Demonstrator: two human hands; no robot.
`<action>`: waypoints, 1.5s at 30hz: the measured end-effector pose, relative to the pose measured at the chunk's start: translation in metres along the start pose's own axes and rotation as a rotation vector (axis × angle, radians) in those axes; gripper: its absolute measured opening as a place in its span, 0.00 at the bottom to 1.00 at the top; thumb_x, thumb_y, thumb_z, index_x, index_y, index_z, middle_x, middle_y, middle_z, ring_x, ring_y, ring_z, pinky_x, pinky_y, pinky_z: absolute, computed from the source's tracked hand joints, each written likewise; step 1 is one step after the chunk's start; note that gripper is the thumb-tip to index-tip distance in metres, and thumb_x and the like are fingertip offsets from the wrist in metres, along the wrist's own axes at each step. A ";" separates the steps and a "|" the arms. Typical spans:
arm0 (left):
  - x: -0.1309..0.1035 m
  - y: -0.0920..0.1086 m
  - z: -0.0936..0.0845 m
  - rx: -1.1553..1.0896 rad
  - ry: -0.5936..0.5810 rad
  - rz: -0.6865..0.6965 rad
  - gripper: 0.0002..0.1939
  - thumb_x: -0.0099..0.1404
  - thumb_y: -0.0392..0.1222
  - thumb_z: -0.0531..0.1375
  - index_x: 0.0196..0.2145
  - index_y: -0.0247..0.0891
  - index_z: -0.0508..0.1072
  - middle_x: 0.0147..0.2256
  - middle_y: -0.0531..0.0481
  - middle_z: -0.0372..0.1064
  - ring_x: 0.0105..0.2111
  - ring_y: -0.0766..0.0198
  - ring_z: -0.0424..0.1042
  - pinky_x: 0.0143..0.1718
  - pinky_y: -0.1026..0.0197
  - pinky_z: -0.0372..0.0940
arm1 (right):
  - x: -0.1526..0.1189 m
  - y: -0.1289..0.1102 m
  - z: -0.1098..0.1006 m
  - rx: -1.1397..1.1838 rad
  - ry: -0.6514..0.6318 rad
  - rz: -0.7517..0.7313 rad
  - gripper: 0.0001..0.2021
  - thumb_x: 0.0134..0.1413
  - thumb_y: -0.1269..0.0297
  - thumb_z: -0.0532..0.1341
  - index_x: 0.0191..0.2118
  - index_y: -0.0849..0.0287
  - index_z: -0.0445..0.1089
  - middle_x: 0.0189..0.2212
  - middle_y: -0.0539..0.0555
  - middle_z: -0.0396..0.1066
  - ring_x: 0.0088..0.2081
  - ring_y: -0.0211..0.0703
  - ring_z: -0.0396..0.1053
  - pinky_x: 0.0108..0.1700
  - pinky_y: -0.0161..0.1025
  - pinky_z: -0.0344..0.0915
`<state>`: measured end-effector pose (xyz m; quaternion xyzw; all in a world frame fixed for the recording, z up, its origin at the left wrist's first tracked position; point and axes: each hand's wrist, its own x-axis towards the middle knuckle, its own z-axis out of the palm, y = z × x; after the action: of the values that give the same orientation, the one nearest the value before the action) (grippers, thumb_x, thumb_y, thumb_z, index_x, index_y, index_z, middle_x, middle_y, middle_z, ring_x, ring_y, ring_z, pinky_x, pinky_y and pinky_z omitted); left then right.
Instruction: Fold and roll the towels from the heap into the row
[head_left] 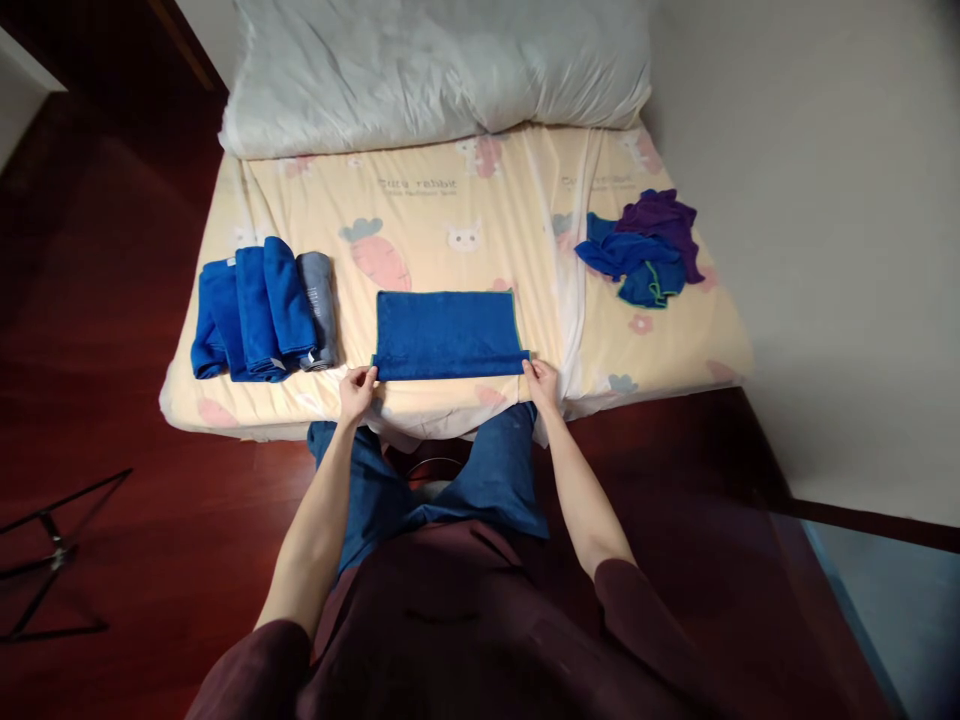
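Note:
A blue cloth [448,330] with green edging lies spread as a wide rectangle near the front edge of the bed, its near edge turned up in a narrow fold. My left hand [357,392] pinches the near left corner of that fold. At the near right corner, my right hand [541,382] is closed on the same cloth, fingertips pressed together. Rolled or folded blue towels [259,310] lie side by side at the left, touching a grey rolled towel [319,308]. Crumpled blue cloths [637,255] and a purple cloth [664,225] are heaped at the right.
The bed [450,230] has a yellow rabbit-and-carrot cover under thin clear sheeting. A large white bundle [442,75] spans its far end. A wall [817,250] rises at the right. Black stand legs [56,555] are on the dark red floor at the left.

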<state>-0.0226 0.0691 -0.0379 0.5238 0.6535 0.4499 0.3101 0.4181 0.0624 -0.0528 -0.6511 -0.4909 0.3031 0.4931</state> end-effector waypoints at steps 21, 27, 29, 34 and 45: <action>-0.003 0.006 0.004 0.073 0.096 0.045 0.18 0.66 0.56 0.61 0.37 0.38 0.78 0.34 0.46 0.75 0.35 0.58 0.73 0.40 0.56 0.67 | 0.003 0.010 0.016 0.060 0.156 0.040 0.25 0.52 0.37 0.64 0.32 0.58 0.71 0.31 0.58 0.76 0.35 0.47 0.75 0.41 0.43 0.75; -0.003 0.007 0.004 0.144 0.096 0.055 0.14 0.66 0.52 0.61 0.34 0.39 0.78 0.32 0.47 0.73 0.33 0.59 0.72 0.39 0.56 0.67 | 0.007 0.015 0.021 0.041 0.227 0.067 0.24 0.50 0.38 0.66 0.31 0.58 0.73 0.31 0.60 0.78 0.34 0.50 0.77 0.40 0.46 0.76; -0.004 0.006 0.004 0.150 0.110 0.062 0.13 0.66 0.51 0.62 0.33 0.39 0.78 0.32 0.47 0.72 0.34 0.59 0.71 0.40 0.55 0.68 | 0.007 0.016 0.022 0.031 0.242 0.070 0.25 0.50 0.37 0.66 0.31 0.59 0.73 0.30 0.61 0.78 0.34 0.50 0.77 0.40 0.47 0.76; -0.002 0.006 0.003 0.142 0.119 0.035 0.11 0.66 0.48 0.63 0.33 0.39 0.77 0.34 0.48 0.69 0.35 0.59 0.70 0.43 0.54 0.69 | 0.004 0.011 0.021 0.008 0.248 0.082 0.25 0.53 0.38 0.64 0.35 0.61 0.74 0.32 0.62 0.78 0.36 0.51 0.77 0.41 0.46 0.76; -0.026 0.039 -0.022 0.291 -0.072 0.414 0.18 0.71 0.48 0.58 0.56 0.41 0.73 0.58 0.38 0.68 0.61 0.49 0.66 0.64 0.43 0.61 | -0.029 -0.059 -0.012 -0.189 0.110 -0.295 0.20 0.67 0.56 0.57 0.58 0.57 0.73 0.56 0.62 0.75 0.56 0.52 0.73 0.60 0.50 0.71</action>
<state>-0.0191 0.0398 0.0051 0.7014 0.5786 0.3859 0.1557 0.3989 0.0324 0.0044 -0.6311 -0.5796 0.1438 0.4950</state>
